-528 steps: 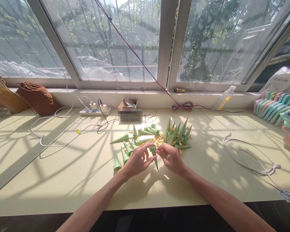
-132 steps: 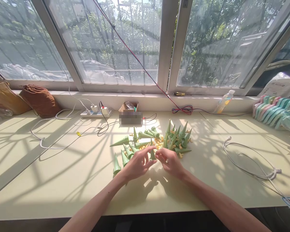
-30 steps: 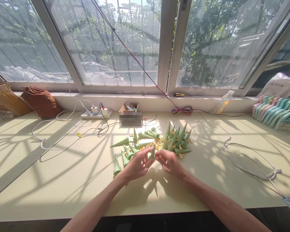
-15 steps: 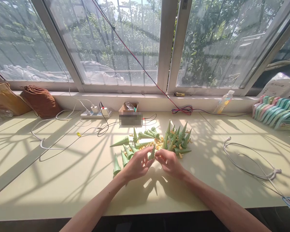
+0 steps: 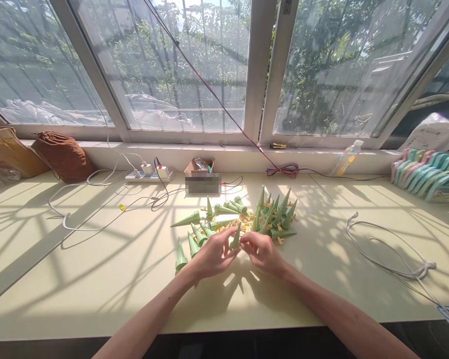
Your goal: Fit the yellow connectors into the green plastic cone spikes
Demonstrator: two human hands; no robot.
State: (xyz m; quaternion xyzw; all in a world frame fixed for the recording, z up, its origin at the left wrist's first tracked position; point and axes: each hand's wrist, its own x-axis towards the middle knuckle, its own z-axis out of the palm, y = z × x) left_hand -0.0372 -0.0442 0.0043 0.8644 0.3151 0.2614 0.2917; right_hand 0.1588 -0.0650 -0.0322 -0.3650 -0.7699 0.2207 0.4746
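Note:
My left hand point(image 5: 216, 254) pinches a green plastic spike point(image 5: 235, 238) between thumb and fingers, its pointed end up. Close beside it, my right hand point(image 5: 262, 252) has its fingertips pressed together at the spike's lower end; whatever they hold is too small and covered to make out. Behind both hands lies a heap of small yellow valve-like pieces point(image 5: 224, 227). Several green spikes with yellow pieces on them point(image 5: 280, 212) stand and lie to the right. More green spikes point(image 5: 180, 257) are at the left, some partly hidden by my left hand.
A small open box point(image 5: 194, 167) and a power strip point(image 5: 134, 176) with white cables sit at the back. Coiled white cable point(image 5: 392, 271) lies at the right. Hangers point(image 5: 430, 174), a bottle point(image 5: 347, 158) and a brown bag point(image 5: 63, 157) stand along the window side.
Both hands stay almost in place around the green spike. My right hand's fingertips have shifted very slightly at its lower end; the other things lie as before.

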